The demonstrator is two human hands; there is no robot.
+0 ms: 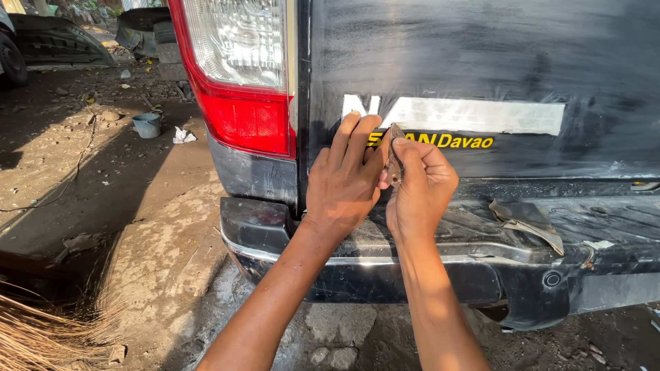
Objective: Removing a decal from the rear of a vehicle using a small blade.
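A dark tailgate [481, 62] of a vehicle fills the upper right, dull and scuffed, with a pale taped strip [481, 115] over yellow lettering. My left hand [344, 178] lies flat against the tailgate with fingers spread over the left end of the strip. My right hand [421, 185] pinches a small brown piece of sandpaper [394, 154] held upright against the panel beside the left hand's fingers. Both forearms reach up from the bottom of the view.
A red and clear tail lamp [240, 75] sits left of the tailgate. Below is the black rear bumper [412, 268] with folded sandpaper sheets [526, 220] lying on it. Dirt ground, a grey bucket [146, 125], dry broom straw [48, 330] and car parts lie left.
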